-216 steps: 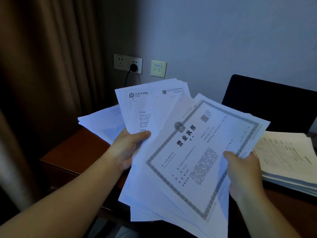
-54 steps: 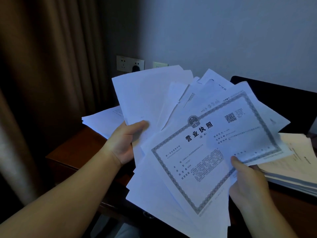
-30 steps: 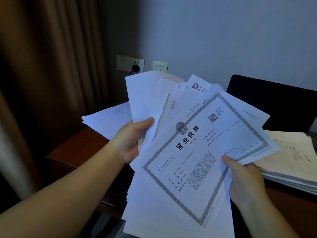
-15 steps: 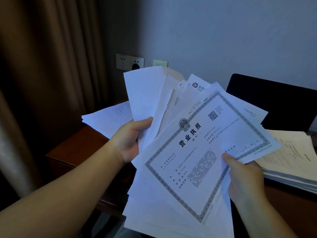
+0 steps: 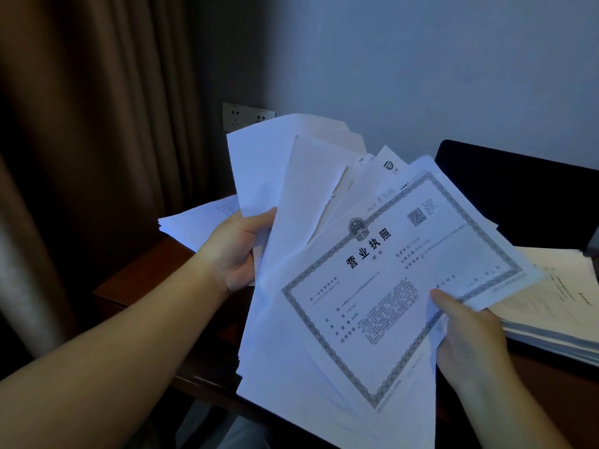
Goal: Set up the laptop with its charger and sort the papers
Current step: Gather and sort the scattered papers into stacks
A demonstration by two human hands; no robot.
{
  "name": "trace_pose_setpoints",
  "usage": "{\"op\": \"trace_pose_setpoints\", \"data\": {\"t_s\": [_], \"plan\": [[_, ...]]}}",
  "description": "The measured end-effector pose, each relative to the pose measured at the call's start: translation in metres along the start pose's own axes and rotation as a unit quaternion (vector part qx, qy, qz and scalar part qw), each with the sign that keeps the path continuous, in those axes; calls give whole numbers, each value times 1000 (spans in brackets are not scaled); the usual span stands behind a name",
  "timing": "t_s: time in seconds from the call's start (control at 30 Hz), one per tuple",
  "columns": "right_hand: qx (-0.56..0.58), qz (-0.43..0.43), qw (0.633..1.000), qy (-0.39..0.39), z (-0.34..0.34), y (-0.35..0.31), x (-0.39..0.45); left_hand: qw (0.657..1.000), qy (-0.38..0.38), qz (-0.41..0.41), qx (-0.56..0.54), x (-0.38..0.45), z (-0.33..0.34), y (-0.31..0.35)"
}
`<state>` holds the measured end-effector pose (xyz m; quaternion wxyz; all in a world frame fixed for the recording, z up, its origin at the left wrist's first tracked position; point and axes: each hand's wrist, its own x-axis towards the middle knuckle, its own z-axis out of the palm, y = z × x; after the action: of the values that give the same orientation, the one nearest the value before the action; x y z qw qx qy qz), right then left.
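Dim bluish light falls on a plain matte wall point(image 5: 421, 66), with heavy brown curtains point(image 5: 90, 140) hanging in soft vertical folds to the left. Below them sits a dark reddish wooden counter point(image 5: 142, 280) with a smooth, squared edge. A white rectangular socket plate point(image 5: 248, 115) is fixed to the wall, partly hidden by raised sheets.

Held above the counter is a loose fan of thin white papers point(image 5: 291, 319), their corners splayed at different angles. Foremost lies a bordered certificate point(image 5: 398, 283), rectangular, tilted, with an ornate grey woven-looking frame, bold black characters, a round emblem and a small square code. The left hand point(image 5: 236, 251) has its grip closed around the left side of the fan, thumb across the front. The right hand point(image 5: 466, 335) pinches the certificate's lower right edge, thumb on top.

On the counter, a flat stack of sheets point(image 5: 201, 225) rests behind the left hand, and a thicker layered pile point(image 5: 557, 306) lies at right. A black, matte laptop lid point(image 5: 518, 196) stands upright behind that.
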<state>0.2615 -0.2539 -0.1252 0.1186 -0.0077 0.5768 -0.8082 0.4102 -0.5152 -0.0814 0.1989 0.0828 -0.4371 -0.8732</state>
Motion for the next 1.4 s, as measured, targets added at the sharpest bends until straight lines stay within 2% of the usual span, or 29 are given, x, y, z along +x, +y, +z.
{"op": "trace_pose_setpoints", "data": {"t_s": [0.1, 0.2, 0.37, 0.5, 0.57, 0.67, 0.77, 0.9, 1.1, 1.3, 1.4], "plan": [[0, 50, 997, -53, 5, 3, 0, 999, -17, -21, 29, -2, 5, -2], [-9, 66, 996, -61, 9, 4, -1, 999, -15, -40, 34, -3, 7, -4], [-47, 48, 997, -44, 8, 5, 2, 995, 91, 10, 35, 3, 12, -10], [-21, 72, 995, -60, 13, 3, -2, 966, 201, 62, 149, 12, 18, -13], [-31, 92, 992, -79, 15, 1, -3, 951, 227, 77, 198, 17, 20, -13], [-57, 102, 989, -89, 15, 1, -3, 956, 197, 61, 211, 20, 23, -11], [-83, 80, 991, -73, 12, 2, -5, 977, 146, 36, 150, 18, 26, -1], [-116, 39, 992, -28, 12, 6, -8, 985, 94, 59, 131, 22, 24, 12], [-110, 10, 994, 7, 13, 9, -8, 972, 160, 122, 124, 30, 6, 31], [-26, 23, 999, 39, 10, 9, -4, 979, 149, 120, 73, 27, -16, 38], [15, 45, 999, 17, 11, 3, -6, 982, 145, 112, 43, 25, -20, 38]]}}
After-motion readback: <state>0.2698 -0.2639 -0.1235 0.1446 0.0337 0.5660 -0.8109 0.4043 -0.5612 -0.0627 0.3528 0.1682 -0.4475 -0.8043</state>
